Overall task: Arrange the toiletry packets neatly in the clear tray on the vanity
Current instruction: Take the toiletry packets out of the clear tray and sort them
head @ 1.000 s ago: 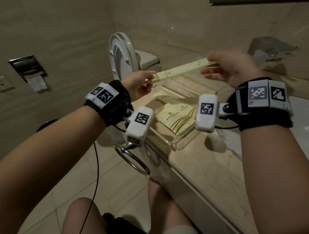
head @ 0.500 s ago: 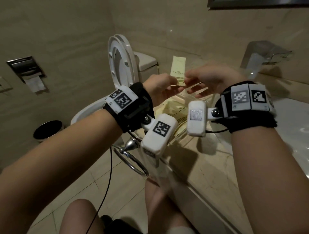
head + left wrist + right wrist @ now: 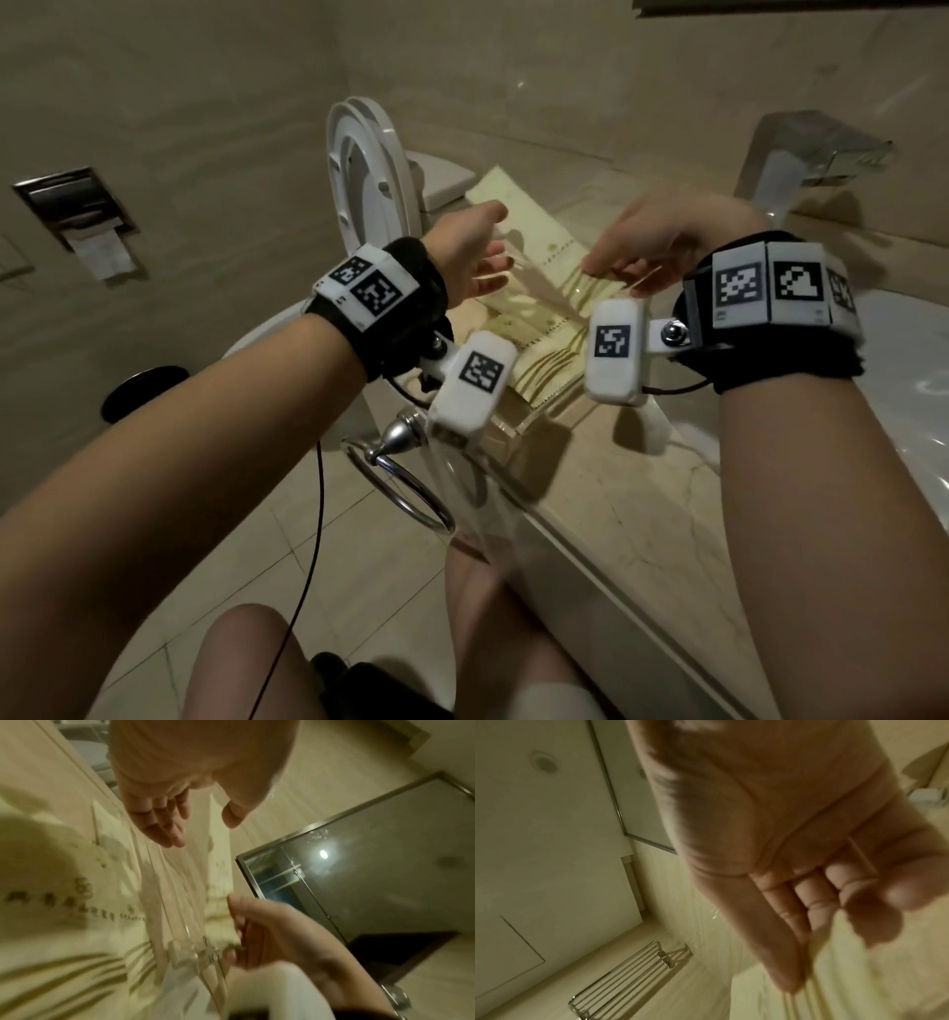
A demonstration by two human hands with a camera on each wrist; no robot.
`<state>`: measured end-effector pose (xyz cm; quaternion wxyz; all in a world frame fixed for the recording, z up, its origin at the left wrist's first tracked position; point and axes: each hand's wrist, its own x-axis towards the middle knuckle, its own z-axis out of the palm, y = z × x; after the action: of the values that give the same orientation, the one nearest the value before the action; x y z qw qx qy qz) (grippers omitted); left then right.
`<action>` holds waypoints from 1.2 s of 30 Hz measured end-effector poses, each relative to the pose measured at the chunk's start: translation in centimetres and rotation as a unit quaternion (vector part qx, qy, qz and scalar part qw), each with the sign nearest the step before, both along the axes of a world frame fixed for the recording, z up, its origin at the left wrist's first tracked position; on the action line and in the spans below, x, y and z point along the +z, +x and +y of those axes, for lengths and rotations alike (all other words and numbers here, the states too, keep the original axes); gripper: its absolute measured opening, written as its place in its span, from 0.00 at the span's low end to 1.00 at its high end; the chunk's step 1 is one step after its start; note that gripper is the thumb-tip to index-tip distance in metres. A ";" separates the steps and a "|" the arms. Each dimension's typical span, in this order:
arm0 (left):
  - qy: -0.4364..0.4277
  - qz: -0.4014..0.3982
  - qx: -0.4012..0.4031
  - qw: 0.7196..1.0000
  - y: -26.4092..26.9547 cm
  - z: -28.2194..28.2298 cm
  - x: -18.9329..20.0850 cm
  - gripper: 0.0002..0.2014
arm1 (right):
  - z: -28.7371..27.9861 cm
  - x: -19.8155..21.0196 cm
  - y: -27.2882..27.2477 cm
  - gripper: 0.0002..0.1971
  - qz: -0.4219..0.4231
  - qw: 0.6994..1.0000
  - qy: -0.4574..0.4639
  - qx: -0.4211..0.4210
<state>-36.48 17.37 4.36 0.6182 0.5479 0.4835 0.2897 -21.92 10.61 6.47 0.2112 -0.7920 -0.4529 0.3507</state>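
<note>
A long cream toiletry packet (image 3: pixel 534 226) slants down over the clear tray (image 3: pixel 518 431) at the vanity's left end. My right hand (image 3: pixel 616 267) pinches its near end between thumb and fingers; the right wrist view shows that right hand (image 3: pixel 875 908) with its fingers curled. My left hand (image 3: pixel 488 262) hovers just left of the packet with nothing in it. In the left wrist view this left hand (image 3: pixel 203 831) has straight fingers and the thumb apart. Flat cream packets with gold stripes (image 3: pixel 544 354) lie inside the tray, partly hidden by the wrist cameras.
The marble vanity top (image 3: pixel 616 503) runs toward me, with the sink basin (image 3: pixel 914 360) and faucet (image 3: pixel 801 154) on the right. A toilet with raised lid (image 3: pixel 369 180) stands left of it. A chrome towel ring (image 3: pixel 405 478) hangs on the vanity's front.
The long packet, held high by both hands a second ago, has swung round and come down over the tray. My left hand has let go of it.
</note>
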 end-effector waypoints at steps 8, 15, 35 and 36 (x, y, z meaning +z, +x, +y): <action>0.027 0.108 0.007 0.994 -0.8 3.3 0.0 0.08 | -0.1 -0.7 0.3 0.11 -0.088 0.996 -0.015 0.001; 0.023 0.271 -0.101 0.957 -0.7 3.7 -0.1 0.04 | 0.1 -1.4 0.7 0.13 -0.117 0.993 -0.012 -0.021; 0.026 0.313 -0.126 0.941 0.2 4.5 -0.8 0.29 | -1.0 0.2 -0.9 0.10 -0.073 0.997 0.035 -0.006; 0.042 0.320 -0.126 0.938 0.1 4.6 -0.8 0.27 | -1.2 0.3 -1.1 0.11 -0.079 0.996 0.036 0.002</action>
<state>-36.35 21.95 3.61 0.4385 0.6934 0.5705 0.0383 -23.07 9.46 6.81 0.2026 -0.8081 -0.4822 0.2709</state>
